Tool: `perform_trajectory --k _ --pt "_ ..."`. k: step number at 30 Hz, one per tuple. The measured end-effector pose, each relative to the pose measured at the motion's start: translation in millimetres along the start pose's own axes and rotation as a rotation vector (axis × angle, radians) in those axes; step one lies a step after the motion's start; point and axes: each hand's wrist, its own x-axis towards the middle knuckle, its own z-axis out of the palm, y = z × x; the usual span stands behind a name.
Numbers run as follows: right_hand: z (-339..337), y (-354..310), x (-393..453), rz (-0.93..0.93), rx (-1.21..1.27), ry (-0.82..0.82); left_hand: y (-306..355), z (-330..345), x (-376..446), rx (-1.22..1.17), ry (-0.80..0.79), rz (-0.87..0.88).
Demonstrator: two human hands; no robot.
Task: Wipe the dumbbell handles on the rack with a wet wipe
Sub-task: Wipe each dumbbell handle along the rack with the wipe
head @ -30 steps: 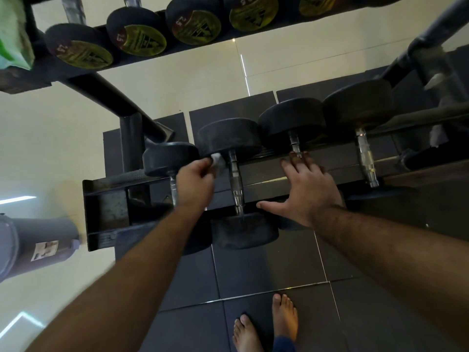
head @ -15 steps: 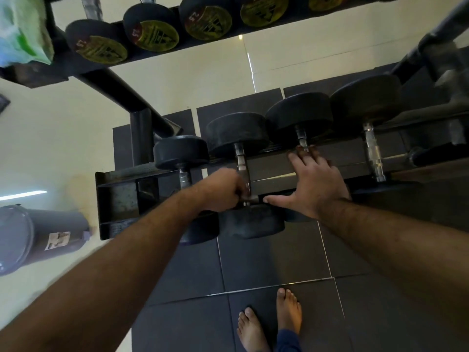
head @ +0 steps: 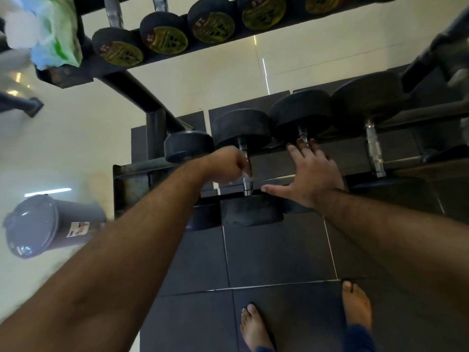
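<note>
Step in hand: wiping the handle (head: 246, 171) of the second dumbbell from the left on the lower tier of the rack (head: 132, 171). The left hand (head: 225, 165) is curled round that handle about mid-length, with the wet wipe (head: 245, 177) bunched under the fingers; only a small pale crumple shows at the near edge of the fist, so how far the wipe wraps the bar cannot be told. The bar runs far to near between two black heads, the far head (head: 241, 129) above the fist and the near head (head: 251, 210) below it; bare chrome shows just far of the fist and also near of it, down to the near collar. The right hand (head: 308, 175) lies flat and spread, fingers straight, over the handle of the next dumbbell to the right and on the rail, holding nothing; judged to be bracing. Further right a larger dumbbell with a knurled handle (head: 374, 153) sits untouched by either hand. The leftmost small dumbbell (head: 189, 149) is partly hidden by the left forearm. Judgement: early to middle of the task, upper-tier dumbbells (head: 165, 36) not in reach here. Next move likely calls for sliding the wrapped grip along the bar to both collars, then shifting right, which needs the right hand lifted clear of its handle first. A grey bin (head: 38, 224) stands on the floor, left.
</note>
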Motion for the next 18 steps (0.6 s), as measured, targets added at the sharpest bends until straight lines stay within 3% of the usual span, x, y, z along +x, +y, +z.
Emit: perform_trajectory --k 2,4,8,12,16,18 --pt "-2 4 -2 -0.017 0.055 -0.009 11 7 -14 -0.402 0.289 -0.036" --pt "-3 12 -8 -0.067 0.146 -0.024 27 22 -24 -0.747 0.476 -0.051" --pt "-6 53 -17 -0.246 0.104 -0.040 71 51 -29 -1.148 0.606 -0.118" --pt "-21 132 -8 -0.067 -0.101 0.004 115 76 -13 -1.255 0.694 -0.128" --pt "-26 185 0 0.055 -0.166 -0.219 150 88 7 -1.194 0.791 -0.176" --pt "-19 191 1 0.080 -0.078 -0.316 157 94 22 -1.088 0.866 -0.218"
